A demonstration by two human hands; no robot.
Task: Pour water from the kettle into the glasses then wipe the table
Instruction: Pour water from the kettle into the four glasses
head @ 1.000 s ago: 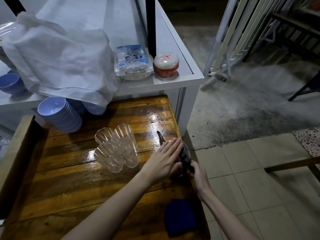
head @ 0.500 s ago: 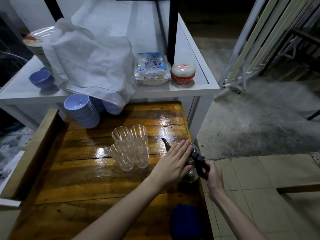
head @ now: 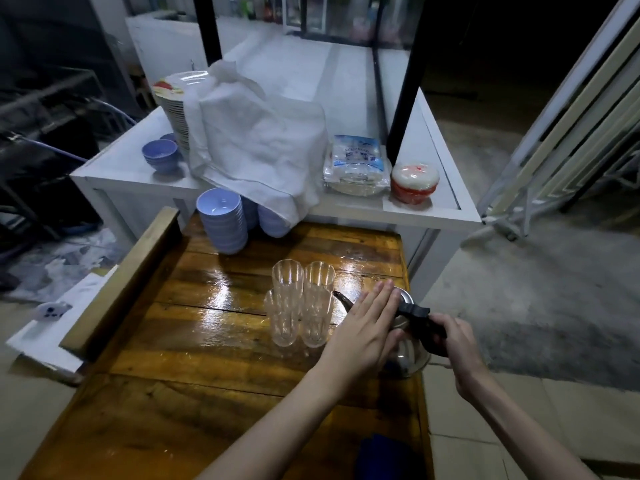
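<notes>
A steel kettle [head: 408,358] with a black handle stands at the right edge of the wet wooden table [head: 194,341]. My right hand [head: 453,341] grips the handle. My left hand [head: 367,327] lies flat on the kettle's lid with straight fingers. The dark spout points left toward several clear ribbed glasses [head: 299,306], which stand upright in a tight cluster just left of the kettle. A blue cloth [head: 384,457] lies at the table's near right corner.
Stacks of blue bowls [head: 221,220] stand at the table's far end under a white counter [head: 429,211]. On the counter are a white cloth [head: 256,147] over plates, a plastic packet [head: 356,164] and a red-and-white container [head: 414,183]. A raised wooden rail [head: 128,282] borders the table's left side.
The camera has lifted and pulled back, so more of the counter shows. Both hands have stayed on the kettle, and the glasses have not moved.
</notes>
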